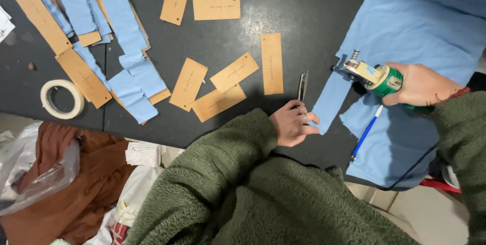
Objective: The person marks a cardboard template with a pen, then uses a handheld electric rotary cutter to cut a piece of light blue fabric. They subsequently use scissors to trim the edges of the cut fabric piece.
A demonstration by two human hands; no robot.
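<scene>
Near edge of the dark surface (283, 2): the left hand (292, 123) presses fingers flat on the lower end of a blue fabric strip (331, 100); whether it pinches the strip cannot be told. A blue pen (366, 132) lies just beside, on the blue cloth (415, 22). The right hand (420, 85) has a closed grip on a green electric cutter (377, 77), its head at the strip's upper end. Scissors (302, 85), possibly closed, lie beside the strip. Farther off, cardboard tags (216, 8) lie scattered; a tape roll (62, 99) sits toward the left edge.

Blue cloth (415, 27): soft, matt. Cutter (377, 77): glossy green plastic, bare metal. Tags (216, 8): matt brown card. Tabletop (298, 2): dark, faintly glossy.
</scene>
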